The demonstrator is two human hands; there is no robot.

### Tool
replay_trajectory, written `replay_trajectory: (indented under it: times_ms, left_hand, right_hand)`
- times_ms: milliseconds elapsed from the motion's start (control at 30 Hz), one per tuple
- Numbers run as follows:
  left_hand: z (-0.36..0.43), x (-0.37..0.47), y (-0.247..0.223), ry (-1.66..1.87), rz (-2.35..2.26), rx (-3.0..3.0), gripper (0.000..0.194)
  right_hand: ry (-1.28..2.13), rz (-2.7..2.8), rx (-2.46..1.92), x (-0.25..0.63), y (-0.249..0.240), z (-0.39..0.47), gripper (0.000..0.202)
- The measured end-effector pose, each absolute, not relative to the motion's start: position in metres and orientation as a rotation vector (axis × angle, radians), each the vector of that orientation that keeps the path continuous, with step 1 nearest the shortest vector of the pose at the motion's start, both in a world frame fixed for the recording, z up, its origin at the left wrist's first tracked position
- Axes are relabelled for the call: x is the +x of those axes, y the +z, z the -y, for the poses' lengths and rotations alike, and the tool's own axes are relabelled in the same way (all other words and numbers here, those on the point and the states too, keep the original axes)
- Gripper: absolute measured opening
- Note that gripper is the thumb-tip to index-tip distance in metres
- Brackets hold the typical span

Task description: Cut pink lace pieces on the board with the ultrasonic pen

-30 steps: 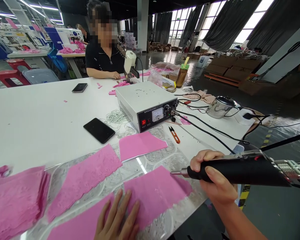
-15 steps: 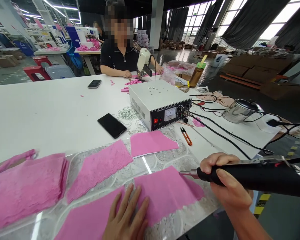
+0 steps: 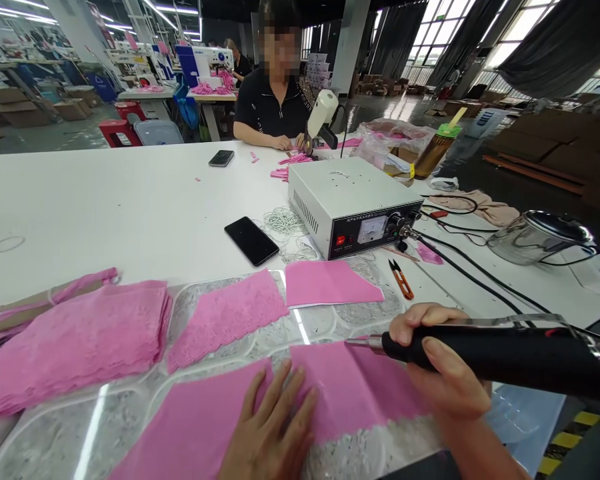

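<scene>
My left hand [image 3: 273, 427] lies flat with fingers spread, pressing on the edges of two pink fabric pieces, one to its left [image 3: 195, 420] and one to its right [image 3: 330, 393]. Wrapped round a black handheld tool [image 3: 500, 353] is my right hand [image 3: 445, 367]. The tool's metal tip touches the upper edge of the right fabric piece. Behind them lie a pink lace piece [image 3: 230, 313] and a plain pink piece on a white backing [image 3: 330, 283]. A stack of pink lace [image 3: 90, 333] sits at the left.
A grey control box [image 3: 355, 200] with cables stands behind the fabric. Near it are a phone [image 3: 251, 241], orange snips [image 3: 401, 279], and a steel pot [image 3: 540, 237]. Across the white table [image 3: 105, 207] sits a person in black [image 3: 275, 110]; a second phone [image 3: 221, 158] lies nearby.
The view has turned left. The tool tip has moved left along the fabric's upper edge with my right hand. Across the table, the person's hands have come closer together.
</scene>
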State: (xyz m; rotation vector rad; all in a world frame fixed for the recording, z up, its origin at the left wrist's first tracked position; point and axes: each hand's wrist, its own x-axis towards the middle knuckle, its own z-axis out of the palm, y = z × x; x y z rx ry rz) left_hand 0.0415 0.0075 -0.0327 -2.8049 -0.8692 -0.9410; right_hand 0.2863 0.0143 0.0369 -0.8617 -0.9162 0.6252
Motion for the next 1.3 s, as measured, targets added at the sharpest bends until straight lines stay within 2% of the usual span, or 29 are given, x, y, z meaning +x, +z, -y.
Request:
replay_trajectory:
  times_ms: [100, 700, 1300]
  left_hand:
    - [-0.005, 0.044, -0.039, -1.036, 0.917, -2.754, 0.027]
    - [-0.004, 0.039, -0.016, -0.824, 0.901, -2.863, 0.028]
    - [-0.004, 0.041, -0.015, -0.872, 0.885, -2.832, 0.027]
  right_hand:
    - [0.65, 0.924, -0.863, 0.285, 0.035, -0.015, 0.009]
    - [0.682, 0.992, -0.813, 0.274, 0.038, -0.019, 0.009]
    - [0.714, 1.097, -0.838, 0.264, 0.032, -0.024, 0.006]
